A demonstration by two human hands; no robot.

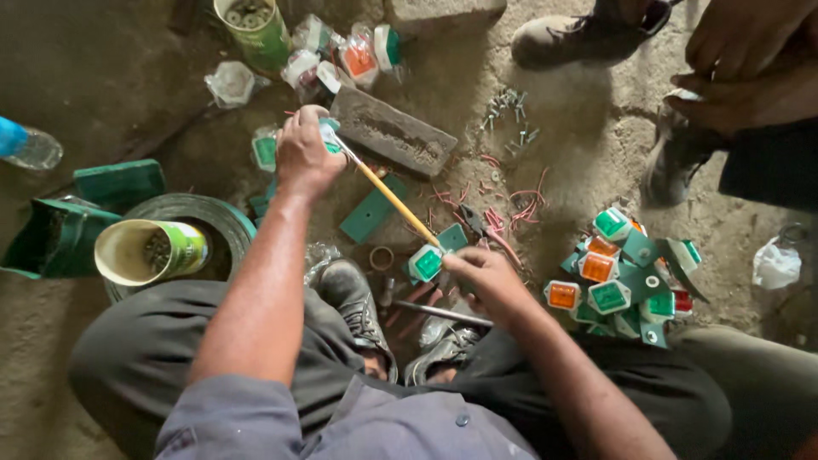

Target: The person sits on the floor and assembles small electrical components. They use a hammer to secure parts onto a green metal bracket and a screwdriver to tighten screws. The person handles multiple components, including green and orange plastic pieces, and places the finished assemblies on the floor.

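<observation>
I squat on a dirt floor. My left hand (305, 155) is stretched out in front, closed around a small green-and-white lamp piece (266, 150) and touching the far end of a yellow-handled screwdriver (390, 198). My right hand (484, 274) grips the near end of the screwdriver, right beside a small square green lamp (426, 262) in a white frame. A flat green plate (371, 213) lies on the ground under the screwdriver's shaft.
A heap of green and orange square lamps (620, 277) lies at my right. A grey brick (392, 131), loose screws (509, 111), red wire scraps (511, 204) and pliers (487, 230) lie ahead. A tin with screws (153, 250) rests on a tape roll (223, 223). Another person's boots (588, 34) and hands (741, 68) are at top right.
</observation>
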